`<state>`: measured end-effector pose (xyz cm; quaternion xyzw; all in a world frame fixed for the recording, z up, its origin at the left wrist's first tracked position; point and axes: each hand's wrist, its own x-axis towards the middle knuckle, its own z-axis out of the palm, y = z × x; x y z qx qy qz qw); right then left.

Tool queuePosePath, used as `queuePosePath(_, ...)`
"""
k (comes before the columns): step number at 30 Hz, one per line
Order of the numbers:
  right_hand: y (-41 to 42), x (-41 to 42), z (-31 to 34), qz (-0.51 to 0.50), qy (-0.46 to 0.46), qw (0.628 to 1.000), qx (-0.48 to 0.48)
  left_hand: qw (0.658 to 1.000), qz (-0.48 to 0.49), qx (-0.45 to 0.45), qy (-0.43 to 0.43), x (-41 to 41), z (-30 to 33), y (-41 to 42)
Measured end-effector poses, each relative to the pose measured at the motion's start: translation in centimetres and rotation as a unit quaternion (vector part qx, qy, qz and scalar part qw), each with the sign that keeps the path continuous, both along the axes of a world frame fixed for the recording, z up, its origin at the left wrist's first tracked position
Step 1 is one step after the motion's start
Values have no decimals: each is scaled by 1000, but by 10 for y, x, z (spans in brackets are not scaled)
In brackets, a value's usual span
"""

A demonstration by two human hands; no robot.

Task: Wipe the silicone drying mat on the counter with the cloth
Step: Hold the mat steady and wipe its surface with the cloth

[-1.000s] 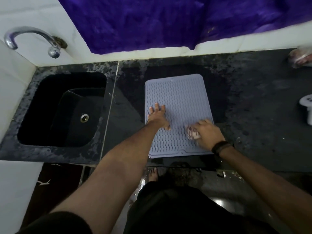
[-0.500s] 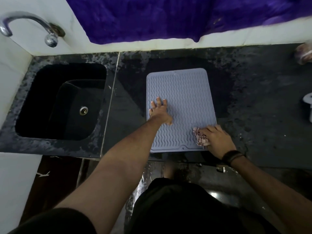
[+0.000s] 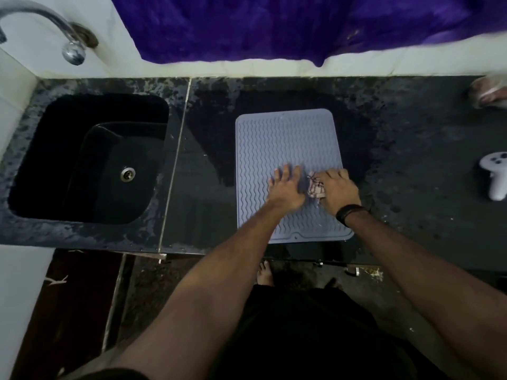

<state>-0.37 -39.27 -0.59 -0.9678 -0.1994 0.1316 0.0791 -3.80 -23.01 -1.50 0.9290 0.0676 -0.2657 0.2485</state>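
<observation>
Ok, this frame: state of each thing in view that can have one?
Drying mat: flat on the counter.
Cloth: bunched, on the mat.
Left hand: fingers straight, pressing the mat.
Right hand: gripping the cloth.
Tap: no water visible.
Sink: looks empty.
White controller: lying on the counter, untouched.

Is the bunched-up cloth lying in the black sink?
No, the right hand grips the bunched cloth on the grey wavy silicone mat.
</observation>
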Motion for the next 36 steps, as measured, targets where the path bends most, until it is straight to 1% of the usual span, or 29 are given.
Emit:
queuePosePath(3,-7,-1,3,16,-2,1000,8,998,-29,49,38,2,-10,-16)
queuePosePath(5,-19,-8,5,48,0,999,3,997,-35,69,31,1,-14,-15)
queuePosePath(10,-68,-52,12,130,20,991,-8,996,-24,85,14,-3,-16,-18)
queuePosePath(13,-88,-58,17,171,29,985,-9,995,-6,103,17,-3,-13,-26)
queuePosePath(15,-83,-55,19,178,29,983,16,994,5,109,25,-5,-13,-30)
queuePosePath(18,-55,-53,18,196,23,980,39,993,12,110,36,-4,-11,-34)
queuePosePath(21,-39,-54,14,232,23,972,23,992,7,117,52,-2,-9,-31)
queuePosePath(24,-63,-56,7,267,2,964,12,991,-1,122,56,-1,-9,-30)
queuePosePath(28,-101,-63,8,309,23,951,19,991,3,121,51,-1,-12,-30)
queuePosePath(30,-104,-52,14,303,33,952,26,992,3,122,44,-2,-14,-30)
queuePosePath(33,-88,-22,18,227,10,973,39,993,8,113,45,-3,-13,-31)
queuePosePath(36,-66,1,19,168,13,986,18,992,16,110,55,-2,-9,-32)
